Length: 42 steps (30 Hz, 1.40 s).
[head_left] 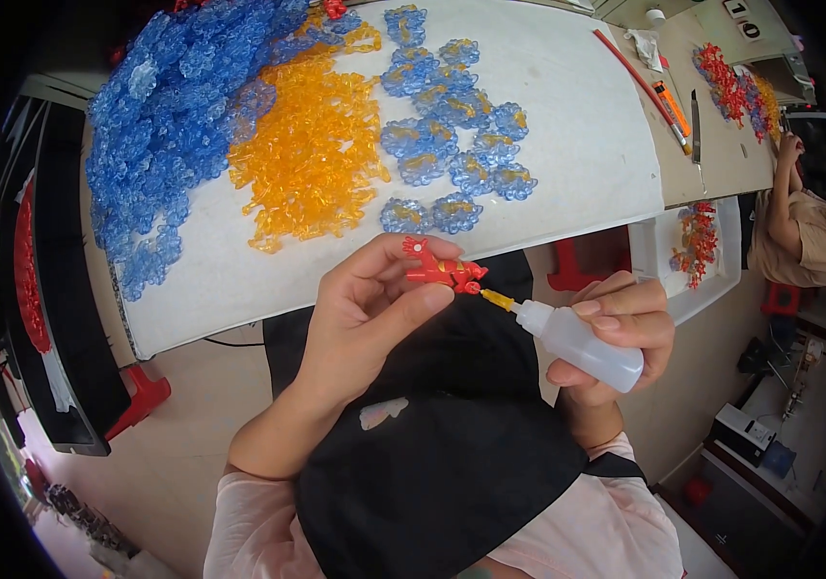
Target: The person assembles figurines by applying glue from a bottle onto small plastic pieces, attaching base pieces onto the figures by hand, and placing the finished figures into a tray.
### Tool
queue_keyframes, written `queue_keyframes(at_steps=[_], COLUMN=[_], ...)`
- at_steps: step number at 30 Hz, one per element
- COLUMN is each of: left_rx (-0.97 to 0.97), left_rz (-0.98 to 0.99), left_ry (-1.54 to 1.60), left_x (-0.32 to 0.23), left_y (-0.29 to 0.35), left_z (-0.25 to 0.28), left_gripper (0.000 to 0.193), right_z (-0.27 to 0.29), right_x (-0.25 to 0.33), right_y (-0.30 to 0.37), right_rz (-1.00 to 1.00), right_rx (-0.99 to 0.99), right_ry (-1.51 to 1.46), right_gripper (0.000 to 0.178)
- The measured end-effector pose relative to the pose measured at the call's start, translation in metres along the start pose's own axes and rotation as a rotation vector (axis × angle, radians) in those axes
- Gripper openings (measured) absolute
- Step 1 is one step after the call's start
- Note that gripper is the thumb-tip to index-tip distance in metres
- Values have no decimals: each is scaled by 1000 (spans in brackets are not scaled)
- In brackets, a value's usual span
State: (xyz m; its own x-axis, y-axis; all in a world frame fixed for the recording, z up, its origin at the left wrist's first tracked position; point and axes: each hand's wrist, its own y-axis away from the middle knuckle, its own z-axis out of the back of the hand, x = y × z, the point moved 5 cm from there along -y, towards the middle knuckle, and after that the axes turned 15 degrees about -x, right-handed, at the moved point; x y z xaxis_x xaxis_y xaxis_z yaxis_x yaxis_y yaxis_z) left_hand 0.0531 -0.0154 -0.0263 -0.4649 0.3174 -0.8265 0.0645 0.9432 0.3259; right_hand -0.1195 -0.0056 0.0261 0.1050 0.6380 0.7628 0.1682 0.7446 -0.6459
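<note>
My left hand pinches a small red plastic figure with gold markings between thumb and fingers, just off the table's front edge. My right hand is wrapped round a translucent white squeeze bottle, held tilted. The bottle's narrow yellow nozzle points at the lower right end of the figure, at or very near its surface; I cannot tell whether they touch. Beyond the hands, several blue clear flower-like pieces with yellow parts on them lie in loose rows on the white table.
A large heap of blue clear pieces lies at the far left, beside a pile of orange-yellow pieces. An orange cutter and red stick lie at right. A white tray holds red pieces. Another person sits at far right.
</note>
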Motion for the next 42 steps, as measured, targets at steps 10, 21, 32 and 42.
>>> queue_keyframes(at_steps=[10,21,32,42], left_rx=[-14,-33,-31,-3], left_rz=[72,203,208,182], left_ry=[40,114,135,280], left_x=[2,13,14,9], left_y=[-2,-4,-4,-9], left_z=[0,3,1,10], left_gripper=[25,29,27,22], right_z=[4,6,3,17], right_x=[-2,-1,-1,-8], right_y=[-2,0,2,-8], right_rz=[-4,28,45,7], right_rx=[-29,-42,8,-57], right_ry=[-34,-10,52,-32], right_gripper=[42,42,46,43])
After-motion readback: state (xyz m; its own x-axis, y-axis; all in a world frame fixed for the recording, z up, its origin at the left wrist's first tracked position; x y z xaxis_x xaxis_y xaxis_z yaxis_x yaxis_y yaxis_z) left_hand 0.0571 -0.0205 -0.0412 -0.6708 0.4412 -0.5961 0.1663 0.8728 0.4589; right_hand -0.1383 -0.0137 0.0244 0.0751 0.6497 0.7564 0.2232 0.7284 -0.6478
